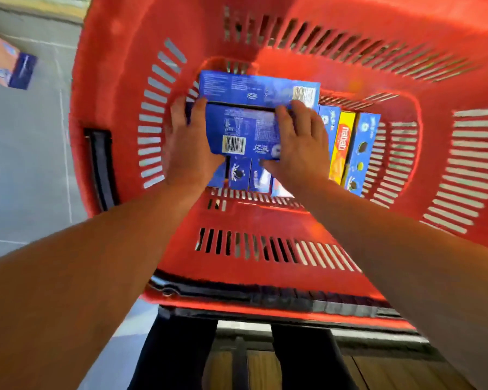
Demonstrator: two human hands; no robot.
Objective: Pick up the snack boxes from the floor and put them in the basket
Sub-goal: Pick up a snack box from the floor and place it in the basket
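Observation:
Both my arms reach down into a deep red slotted basket (116,80). My left hand (188,144) and right hand (300,142) hold a blue snack box (245,130) by its two sides, barcode side up, low inside the basket. Behind it lies another blue box (254,90), flat. Several more boxes stand on edge under and beside the held one, among them a yellow box (343,147) and a blue cookie box (362,150) at the right. One orange and blue box (9,64) lies on the grey floor at the far left.
The basket's black handle (265,298) runs along its near rim. Grey tiled floor (26,164) spreads to the left of the basket. My dark trouser legs and a wooden surface (265,370) show below the near rim.

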